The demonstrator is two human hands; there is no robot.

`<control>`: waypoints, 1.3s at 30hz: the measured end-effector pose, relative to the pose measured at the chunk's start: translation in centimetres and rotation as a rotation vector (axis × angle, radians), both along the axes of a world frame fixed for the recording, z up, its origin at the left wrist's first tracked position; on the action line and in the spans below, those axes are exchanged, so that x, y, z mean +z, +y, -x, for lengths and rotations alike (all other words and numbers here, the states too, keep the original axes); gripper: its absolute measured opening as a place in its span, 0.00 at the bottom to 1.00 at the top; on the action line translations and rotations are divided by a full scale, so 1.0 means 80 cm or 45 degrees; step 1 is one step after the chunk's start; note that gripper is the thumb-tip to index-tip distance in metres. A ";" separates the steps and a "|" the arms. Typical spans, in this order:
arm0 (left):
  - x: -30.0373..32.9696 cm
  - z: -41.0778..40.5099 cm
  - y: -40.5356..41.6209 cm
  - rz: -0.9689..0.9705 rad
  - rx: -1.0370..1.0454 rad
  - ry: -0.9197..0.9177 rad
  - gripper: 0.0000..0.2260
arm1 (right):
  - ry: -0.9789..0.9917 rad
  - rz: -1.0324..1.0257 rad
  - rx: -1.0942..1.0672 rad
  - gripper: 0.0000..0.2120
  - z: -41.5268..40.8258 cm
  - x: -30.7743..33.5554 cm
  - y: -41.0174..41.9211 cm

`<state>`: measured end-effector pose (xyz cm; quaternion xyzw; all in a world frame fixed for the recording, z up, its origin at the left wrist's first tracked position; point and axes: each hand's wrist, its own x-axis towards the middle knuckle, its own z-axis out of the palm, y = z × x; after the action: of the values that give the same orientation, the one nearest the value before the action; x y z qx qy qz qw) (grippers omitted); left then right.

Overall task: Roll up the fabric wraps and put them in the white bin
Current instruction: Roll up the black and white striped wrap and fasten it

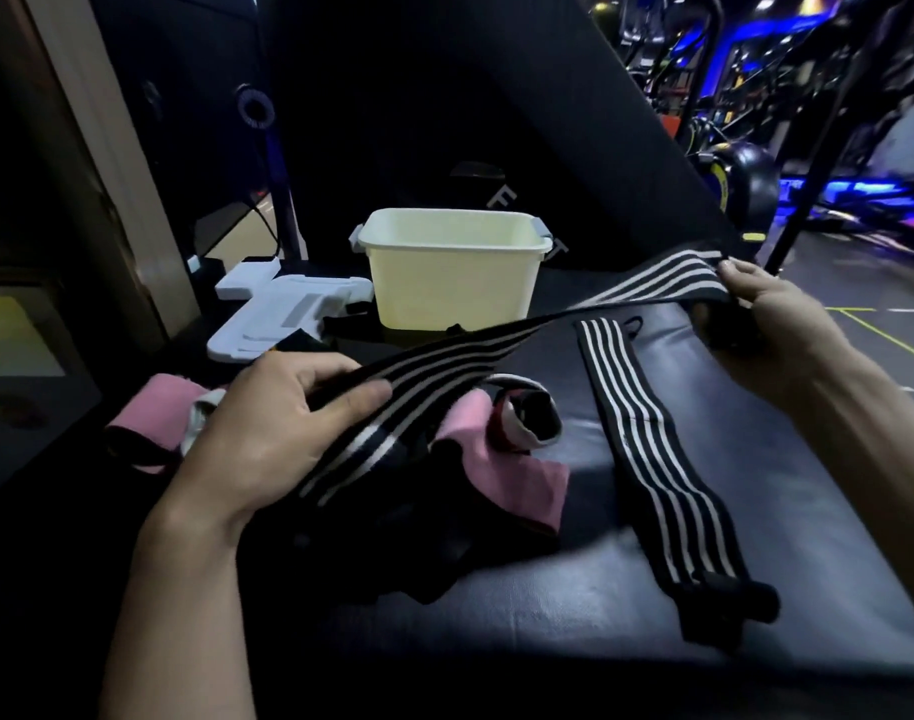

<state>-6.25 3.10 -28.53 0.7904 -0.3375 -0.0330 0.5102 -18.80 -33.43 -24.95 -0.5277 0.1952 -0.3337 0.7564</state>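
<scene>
A black wrap with white stripes [522,330] is stretched in the air between both hands. My left hand [268,428] grips its near end between thumb and fingers. My right hand [777,324] pinches the far end at the right. A second striped wrap [647,449] lies flat on the black padded bench [548,615]. Pink and black wraps [501,470] lie in a heap under the left hand, with another pink wrap [159,413] at the left. The white bin [452,272] stands behind them and looks empty.
A white plastic device [278,314] lies left of the bin. A dark upright pad rises behind the bin. Gym machines and a floor with blue light [834,189] fill the right background. The bench edge drops off at the right.
</scene>
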 end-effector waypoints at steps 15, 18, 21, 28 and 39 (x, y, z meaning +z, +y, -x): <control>-0.019 0.089 -0.151 0.289 -0.679 0.558 0.08 | -0.029 -0.067 -0.153 0.12 0.074 -0.007 -0.073; -0.032 0.094 -0.183 0.353 -0.619 0.769 0.12 | 0.183 0.201 -0.197 0.17 0.058 -0.012 -0.095; -0.047 0.095 -0.207 0.414 -0.608 0.936 0.08 | 0.354 0.411 -0.132 0.21 0.028 -0.013 -0.118; -0.084 0.093 -0.251 0.347 -0.670 1.010 0.09 | 0.599 0.734 0.036 0.22 -0.079 -0.024 -0.141; -0.107 0.077 -0.267 0.169 -0.662 0.923 0.09 | 1.131 1.091 0.157 0.07 -0.193 -0.084 -0.151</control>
<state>-12.42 -18.28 -37.10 0.5823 -0.3257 -0.4130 0.6199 -3.36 -45.55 -31.71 -0.8833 0.3091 -0.0867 0.3415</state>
